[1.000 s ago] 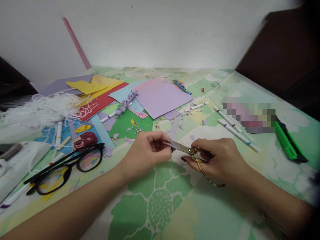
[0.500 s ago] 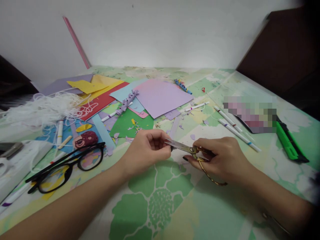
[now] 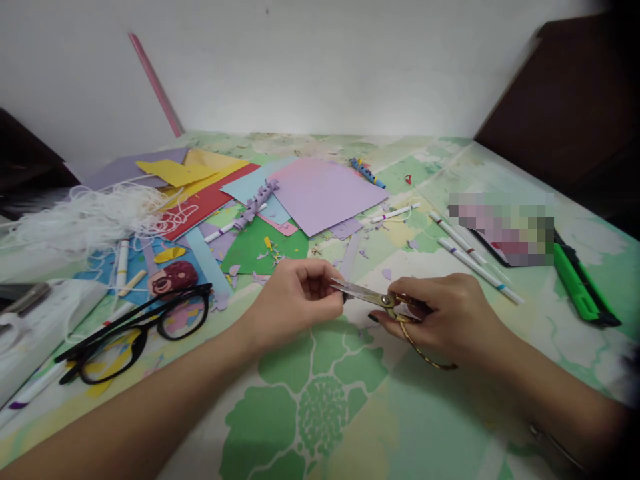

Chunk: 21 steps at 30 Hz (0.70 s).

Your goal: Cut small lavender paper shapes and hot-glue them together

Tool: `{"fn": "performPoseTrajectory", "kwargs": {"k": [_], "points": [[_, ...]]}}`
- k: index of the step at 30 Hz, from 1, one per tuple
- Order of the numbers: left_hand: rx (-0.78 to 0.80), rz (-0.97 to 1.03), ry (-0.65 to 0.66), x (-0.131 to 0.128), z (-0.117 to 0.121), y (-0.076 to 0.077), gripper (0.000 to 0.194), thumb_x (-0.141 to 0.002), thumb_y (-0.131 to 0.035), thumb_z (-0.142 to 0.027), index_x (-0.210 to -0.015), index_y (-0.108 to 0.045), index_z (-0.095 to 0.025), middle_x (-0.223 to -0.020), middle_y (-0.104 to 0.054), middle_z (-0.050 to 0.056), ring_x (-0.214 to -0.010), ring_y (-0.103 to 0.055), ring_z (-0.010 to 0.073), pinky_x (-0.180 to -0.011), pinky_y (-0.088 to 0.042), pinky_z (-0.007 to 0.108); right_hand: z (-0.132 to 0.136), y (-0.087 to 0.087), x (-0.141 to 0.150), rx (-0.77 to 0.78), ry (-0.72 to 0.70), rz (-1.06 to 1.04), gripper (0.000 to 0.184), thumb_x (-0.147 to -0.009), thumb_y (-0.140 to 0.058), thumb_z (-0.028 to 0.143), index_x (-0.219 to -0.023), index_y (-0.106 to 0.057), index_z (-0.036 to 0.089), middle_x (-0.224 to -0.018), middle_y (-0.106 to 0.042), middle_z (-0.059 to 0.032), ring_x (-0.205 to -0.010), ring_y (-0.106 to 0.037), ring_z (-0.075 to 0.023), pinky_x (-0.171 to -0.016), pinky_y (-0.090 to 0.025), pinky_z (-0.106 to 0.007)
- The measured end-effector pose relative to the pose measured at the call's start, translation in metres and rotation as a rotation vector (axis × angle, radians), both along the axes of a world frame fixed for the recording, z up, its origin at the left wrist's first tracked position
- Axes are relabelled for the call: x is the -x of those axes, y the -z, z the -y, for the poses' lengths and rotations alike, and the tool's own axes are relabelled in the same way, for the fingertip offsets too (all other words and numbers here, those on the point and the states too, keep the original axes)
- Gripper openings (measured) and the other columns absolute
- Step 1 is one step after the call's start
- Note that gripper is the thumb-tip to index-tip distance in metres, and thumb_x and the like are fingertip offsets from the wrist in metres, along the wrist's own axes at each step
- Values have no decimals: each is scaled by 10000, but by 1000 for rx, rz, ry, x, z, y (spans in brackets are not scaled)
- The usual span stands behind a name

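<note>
My right hand [image 3: 445, 313] grips a pair of scissors [image 3: 367, 295] with gold-coloured handles, its fingers in the loops. The blades point left, slightly parted, and their tips reach the fingertips of my left hand [image 3: 307, 293]. That hand is closed in a pinch; whatever lies between its thumb and fingers is too small or hidden to make out. Beyond the hands lies a lilac paper sheet [image 3: 325, 193]. A fringed purple paper roll [image 3: 256, 203] rests to its left, over a white marker [image 3: 223, 232].
Black-framed glasses [image 3: 137, 340] and a tangle of white string [image 3: 100, 217] lie on the left. Several white markers [image 3: 480, 270] and a green box cutter [image 3: 580, 287] are on the right. A small blue paper roll [image 3: 367, 173] sits at the back.
The whole view has shifted very slightly. Both hands and the scissors keep nearly the same pose, blades still at the left fingertips.
</note>
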<state>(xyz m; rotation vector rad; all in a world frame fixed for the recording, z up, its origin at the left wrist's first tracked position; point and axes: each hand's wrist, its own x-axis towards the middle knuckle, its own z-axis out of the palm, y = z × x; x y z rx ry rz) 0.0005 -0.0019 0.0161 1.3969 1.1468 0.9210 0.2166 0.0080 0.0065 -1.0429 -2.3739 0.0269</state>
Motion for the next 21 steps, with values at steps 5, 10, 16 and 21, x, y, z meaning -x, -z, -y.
{"fn": "performPoseTrajectory", "kwargs": {"k": [5,10,16,21], "points": [[-2,-23,9,0,0,0,81,-631,-591,-85,-680,-629,-137,-578,-523,-46,-518,-448,58,-482,-342,169,0,1,-1,-5,2,25,239,-790,-630,355,-616,-597,194,-416,-451,55,-382,-375,-75,-431,-277,-212],[-14,-61,8,1,0,1,73,-623,-599,-99,-671,-630,-144,-574,-522,-41,-516,-456,69,-478,-347,181,0,3,-3,-35,10,31,237,-801,-618,376,-643,-608,200,-429,-464,46,-393,-382,-85,-439,-272,-226],[-27,-89,18,2,-1,3,68,-618,-596,-108,-671,-620,-142,-573,-517,-41,-518,-449,70,-475,-343,181,-1,4,-5,-33,6,67,223,-800,-617,367,-652,-618,200,-446,-502,35,-410,-405,-94,-455,-268,-242],[-29,-130,40,3,-3,4,62,-631,-598,-122,-685,-625,-138,-577,-526,-38,-529,-455,72,-492,-350,184,-2,4,-7,-43,-8,97,233,-800,-631,382,-656,-627,199,-442,-509,37,-397,-403,-93,-453,-251,-249]]}}
